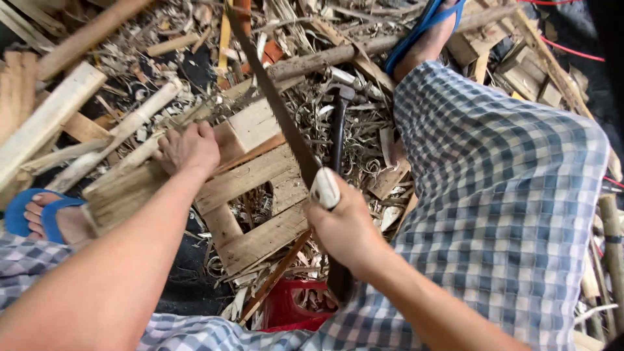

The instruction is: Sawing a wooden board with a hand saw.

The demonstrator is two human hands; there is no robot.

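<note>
The handsaw [279, 107] is what I have in my right hand [344, 224], fingers wrapped tight around its pale handle, which sits a little below the middle of my view; from there the dark, toothed blade runs up toward eleven o'clock, passing over the wooden pallet piece [250, 188] and ending near the top edge of the frame. My left hand [188, 148] lies at about nine o'clock from the right one, palm down with fingers curled over the upper left end of that pallet piece, pressing on it rather than gripping anything loose. The pallet piece is a few pale slats nailed across darker battens, lying flat among the litter, with the blade resting across its upper right part. Just beside the blade, at one o'clock from my right hand, a hammer [339, 123] lies on the shavings, its dark handle pointing down toward my wrist and its head toward the top. Further out, wood shavings and offcuts [325, 39] cover the ground all round. My feet wear blue sandals: one [45, 218] at nine o'clock by the left edge, the other [422, 29] at twelve to one o'clock. Checked cloth [507, 182] over my knee fills the right side, and something red [289, 309] shows at six o'clock.
</note>
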